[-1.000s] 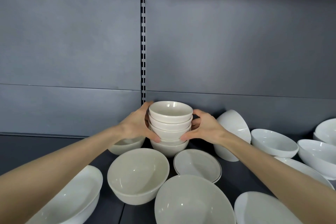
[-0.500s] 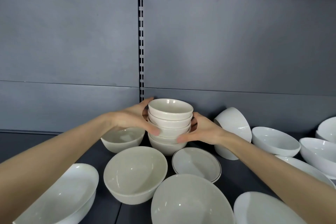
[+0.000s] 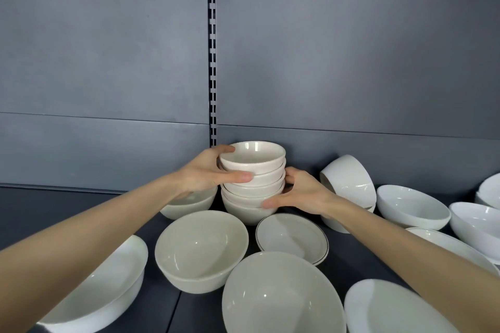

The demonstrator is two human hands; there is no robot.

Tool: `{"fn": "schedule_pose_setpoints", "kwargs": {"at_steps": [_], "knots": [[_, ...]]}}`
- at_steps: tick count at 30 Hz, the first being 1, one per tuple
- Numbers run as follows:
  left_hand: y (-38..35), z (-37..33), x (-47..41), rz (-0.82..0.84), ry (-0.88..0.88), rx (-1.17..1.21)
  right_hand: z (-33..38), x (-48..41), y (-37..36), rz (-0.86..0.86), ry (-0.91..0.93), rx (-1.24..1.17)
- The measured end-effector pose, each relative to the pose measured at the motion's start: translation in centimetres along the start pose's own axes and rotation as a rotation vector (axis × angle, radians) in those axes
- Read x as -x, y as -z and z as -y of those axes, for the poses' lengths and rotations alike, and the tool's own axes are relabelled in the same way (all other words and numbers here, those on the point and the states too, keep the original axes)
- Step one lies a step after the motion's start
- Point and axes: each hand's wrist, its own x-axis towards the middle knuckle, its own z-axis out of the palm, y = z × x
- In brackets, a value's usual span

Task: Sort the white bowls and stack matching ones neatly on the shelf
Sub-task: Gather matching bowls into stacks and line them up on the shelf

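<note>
A stack of several small cream bowls (image 3: 253, 189) stands at the back of the dark shelf (image 3: 67, 208), against the rear panel. My left hand (image 3: 205, 171) grips the top bowl (image 3: 253, 155), thumb across its front and a finger on its rim. It sits slightly tilted and shifted on the pile. My right hand (image 3: 300, 193) holds the lower bowls of the stack from the right, thumb on the front.
A cream bowl (image 3: 201, 250), a larger bowl (image 3: 281, 297) and a shallow dark-rimmed dish (image 3: 292, 238) lie in front. Another cream bowl (image 3: 189, 204) sits under my left wrist. White bowls crowd the right (image 3: 412, 207), one tipped on its side (image 3: 349, 178); another at left (image 3: 100, 289).
My left hand has climbed from the stack's lower left side to the top bowl, which now sits skewed. The right hand stays on the lower bowls.
</note>
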Motion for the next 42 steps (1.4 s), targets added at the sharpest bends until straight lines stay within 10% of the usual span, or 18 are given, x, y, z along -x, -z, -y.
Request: {"fn": "schedule_pose_setpoints", "kwargs": {"at_steps": [32, 42], "knots": [[3.3, -8.4, 9.5, -0.012, -0.101, -0.71, 6.3, 8.8, 3.6, -0.012, 0.089, 0.571], [1.1, -5.0, 18.7, 0.033, -0.199, -0.473, 6.9, 17.7, 1.0, -0.07, 0.041, 0.469]]}}
